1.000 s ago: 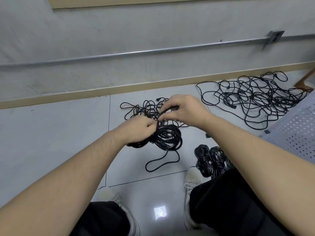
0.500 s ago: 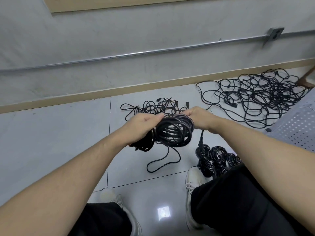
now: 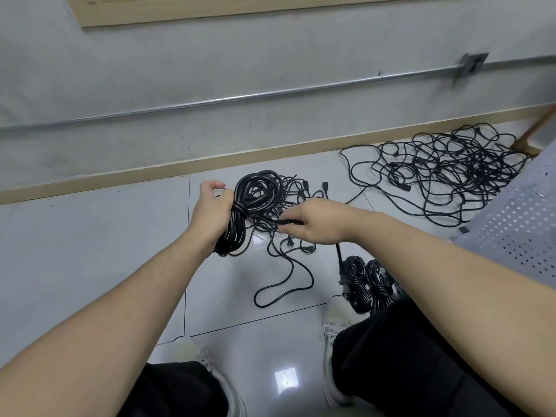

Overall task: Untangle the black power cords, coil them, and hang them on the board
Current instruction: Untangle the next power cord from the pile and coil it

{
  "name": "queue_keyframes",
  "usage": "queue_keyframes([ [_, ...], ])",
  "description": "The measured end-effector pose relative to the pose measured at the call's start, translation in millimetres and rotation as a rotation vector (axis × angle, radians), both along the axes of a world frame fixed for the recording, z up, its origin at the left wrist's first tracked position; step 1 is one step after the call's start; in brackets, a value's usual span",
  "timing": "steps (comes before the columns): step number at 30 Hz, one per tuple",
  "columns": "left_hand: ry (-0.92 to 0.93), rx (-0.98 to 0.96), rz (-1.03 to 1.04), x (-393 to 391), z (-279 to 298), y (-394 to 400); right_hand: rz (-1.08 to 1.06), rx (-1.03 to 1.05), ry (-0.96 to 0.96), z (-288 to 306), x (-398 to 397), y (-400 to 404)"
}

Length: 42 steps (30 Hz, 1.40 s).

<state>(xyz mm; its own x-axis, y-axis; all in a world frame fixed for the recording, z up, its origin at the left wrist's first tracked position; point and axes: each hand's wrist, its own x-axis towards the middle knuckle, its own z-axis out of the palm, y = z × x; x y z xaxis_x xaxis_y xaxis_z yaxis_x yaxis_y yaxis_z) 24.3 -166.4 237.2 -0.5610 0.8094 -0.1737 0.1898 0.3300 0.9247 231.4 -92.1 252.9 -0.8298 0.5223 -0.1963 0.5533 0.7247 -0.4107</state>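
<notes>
While the left hand (image 3: 212, 212) grips a coiled cord (image 3: 255, 203) and the right hand (image 3: 316, 222) pinches its tail, finished bundles (image 3: 368, 282) wait, two tangles (image 3: 445, 173) remain, nothing hung.

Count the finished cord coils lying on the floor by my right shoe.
2 show clearly: one coil next to the right shoe, and another coil just right of it. A third may be hidden behind the right forearm and leg.

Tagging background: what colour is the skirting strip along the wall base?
Tan, beige-brown skirting strip, plain; head view.
</notes>
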Motion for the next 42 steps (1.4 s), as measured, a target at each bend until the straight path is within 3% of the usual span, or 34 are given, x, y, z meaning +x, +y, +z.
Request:
queue_keyframes([
  [4,0.204,-0.132,-0.022,-8,-2,0,0.084,0.181,0.007,11,-12,-12],
  [9,0.683,-0.369,-0.305,-3,1,-2,0.006,0.285,0.076,23,-17,-10],
  [11,0.743,-0.413,-0.456,5,1,-3,-0.085,0.277,0.125,26,-16,-5],
  [15,0.645,-0.358,-0.724,18,0,-12,-0.246,0.128,0.183,24,-6,6],
  [20,0.362,-0.188,-0.749,30,12,-17,-0.346,-0.295,0.48,16,7,17],
  [24,0.185,-0.078,-0.895,33,13,-21,-0.371,-0.427,0.538,7,11,20],
  [30,-0.154,-0.001,-0.774,34,9,-24,-0.403,-0.697,0.424,1,23,20],
  [34,-0.277,0.024,-0.663,28,9,-24,-0.399,-0.673,0.26,1,27,13],
  [38,-0.334,0.101,-0.482,28,9,-20,-0.36,-0.665,0.164,-1,26,11],
  [42,-0.276,0.128,-0.258,23,1,-13,-0.314,-0.635,0.195,-1,25,14],
])
